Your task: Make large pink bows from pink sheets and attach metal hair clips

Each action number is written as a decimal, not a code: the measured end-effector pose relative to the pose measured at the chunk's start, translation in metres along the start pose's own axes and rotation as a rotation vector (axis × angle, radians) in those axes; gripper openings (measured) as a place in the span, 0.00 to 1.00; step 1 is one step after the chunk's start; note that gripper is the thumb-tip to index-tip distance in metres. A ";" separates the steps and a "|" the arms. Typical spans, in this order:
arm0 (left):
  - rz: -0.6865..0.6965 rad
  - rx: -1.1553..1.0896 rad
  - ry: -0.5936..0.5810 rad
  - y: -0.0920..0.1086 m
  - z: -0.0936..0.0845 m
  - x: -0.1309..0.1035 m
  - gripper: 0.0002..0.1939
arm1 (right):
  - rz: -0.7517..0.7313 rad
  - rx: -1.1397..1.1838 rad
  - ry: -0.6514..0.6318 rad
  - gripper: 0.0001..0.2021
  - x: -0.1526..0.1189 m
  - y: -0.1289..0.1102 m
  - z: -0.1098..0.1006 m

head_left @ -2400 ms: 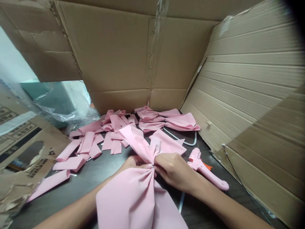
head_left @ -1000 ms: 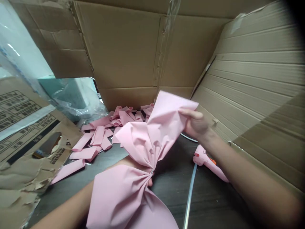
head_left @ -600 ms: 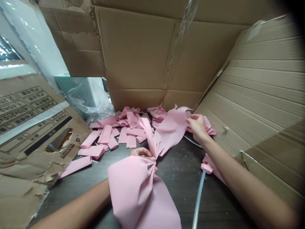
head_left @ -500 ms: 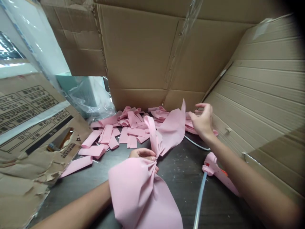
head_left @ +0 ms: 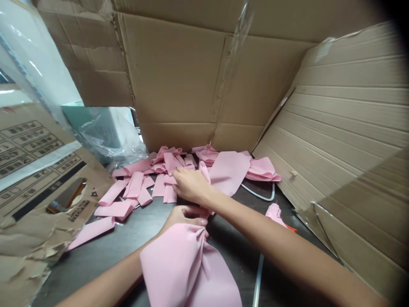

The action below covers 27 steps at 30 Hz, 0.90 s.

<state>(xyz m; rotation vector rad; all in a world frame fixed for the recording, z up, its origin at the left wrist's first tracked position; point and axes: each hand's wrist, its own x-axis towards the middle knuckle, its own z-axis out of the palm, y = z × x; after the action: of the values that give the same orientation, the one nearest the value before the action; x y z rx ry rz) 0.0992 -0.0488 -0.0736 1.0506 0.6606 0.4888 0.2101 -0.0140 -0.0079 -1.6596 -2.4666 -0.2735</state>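
A large piece of pink fabric point(head_left: 188, 264) is gathered at its middle, where my left hand point(head_left: 187, 216) pinches it. Its lower part fans out toward me, and its upper part point(head_left: 228, 170) spreads beyond my hands. Just above the left hand, my right hand point(head_left: 191, 184) reaches across with bent fingers beside a narrow upright pink loop point(head_left: 204, 170). The right fingertips lie over the pile of folded pink strips point(head_left: 136, 185); what they hold, if anything, is hidden.
A pink glue gun point(head_left: 275, 213) with an orange part lies at right, near a clear glue stick point(head_left: 258, 281). More folded pink fabric point(head_left: 263, 168) sits at the back right. Cardboard walls point(head_left: 179, 76) surround the dark table point(head_left: 128, 238). Clear plastic point(head_left: 128, 145) stands at back left.
My right hand has moved left from the back right, across the fabric to just above my left hand. The fabric's upper part has flattened to the right. The camera view has shifted slightly.
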 end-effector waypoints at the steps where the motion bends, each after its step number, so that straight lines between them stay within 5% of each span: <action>1: -0.006 0.008 -0.003 0.000 0.000 0.000 0.22 | 0.017 -0.002 -0.012 0.12 0.007 0.002 0.003; 7: 0.019 0.025 -0.003 0.004 0.003 -0.002 0.18 | 0.044 0.007 -0.050 0.10 0.024 0.002 0.012; 14: 0.062 -0.002 0.028 0.008 0.006 -0.004 0.22 | 0.198 0.102 0.260 0.13 0.002 0.000 -0.030; 18: 0.089 -0.035 0.050 0.004 0.000 0.000 0.28 | 0.210 0.732 0.526 0.08 -0.045 0.007 -0.045; 21: 0.120 -0.081 0.054 0.003 -0.003 0.003 0.32 | 0.283 1.170 0.433 0.08 -0.093 0.019 -0.032; 27: 0.191 -0.053 0.113 0.008 0.001 -0.001 0.24 | 0.536 1.344 0.294 0.14 -0.144 0.044 0.023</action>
<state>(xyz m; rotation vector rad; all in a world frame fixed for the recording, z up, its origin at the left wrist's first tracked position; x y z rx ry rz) 0.0985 -0.0464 -0.0662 1.0467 0.6467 0.7325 0.3038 -0.1219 -0.0607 -1.3161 -1.2395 0.9115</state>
